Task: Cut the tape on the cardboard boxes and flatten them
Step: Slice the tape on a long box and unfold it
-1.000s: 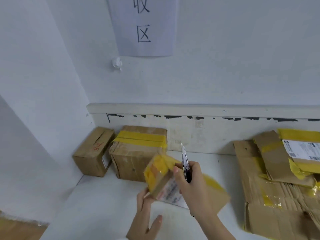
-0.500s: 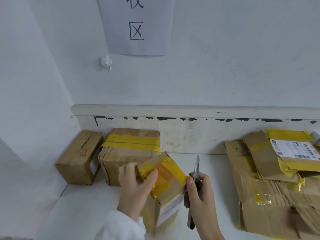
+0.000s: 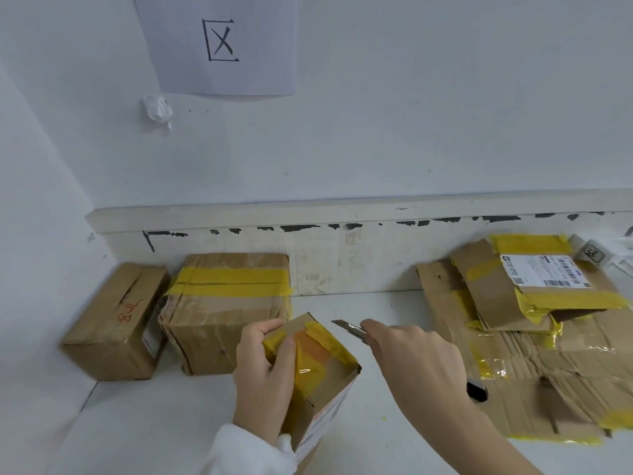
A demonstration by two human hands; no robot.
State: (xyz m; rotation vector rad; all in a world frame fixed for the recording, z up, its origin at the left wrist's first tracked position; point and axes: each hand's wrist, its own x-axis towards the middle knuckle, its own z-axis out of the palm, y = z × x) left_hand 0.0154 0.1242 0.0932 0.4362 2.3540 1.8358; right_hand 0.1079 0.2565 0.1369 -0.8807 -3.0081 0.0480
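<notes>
The left hand (image 3: 265,368) grips the top of a small cardboard box (image 3: 322,382) standing on end on the white table (image 3: 154,423), fingers curled over its far upper edge and thumb pressed on the taped end face; a white sleeve (image 3: 250,454) covers the wrist. At the far left a sealed brown box (image 3: 113,323) with red handwriting on its top sits against the wall; what it contains cannot be seen. Just beside it, to the right, a larger sealed box (image 3: 222,313) carries a band of yellow tape (image 3: 229,281) across its top; its contents are likewise hidden. The held box stands in front of this larger box, at the centre near edge of the table. Its upper end is closed with overlapping yellow tape and an orange patch, glossy and wrinkled, and a printed label shows on its right side face. The right hand (image 3: 418,365) holds a utility knife (image 3: 352,330) with the fingers wrapped round the handle, blade extended and pointing left, its tip just beside the box's top corner but apart from it. At the right lies a pile of flattened cardboard (image 3: 534,358) with yellow tape remnants and a shipping label (image 3: 544,270). Compared with half a second ago, the knife has swung from upright to nearly level, and the left hand has stayed on the box top.
</notes>
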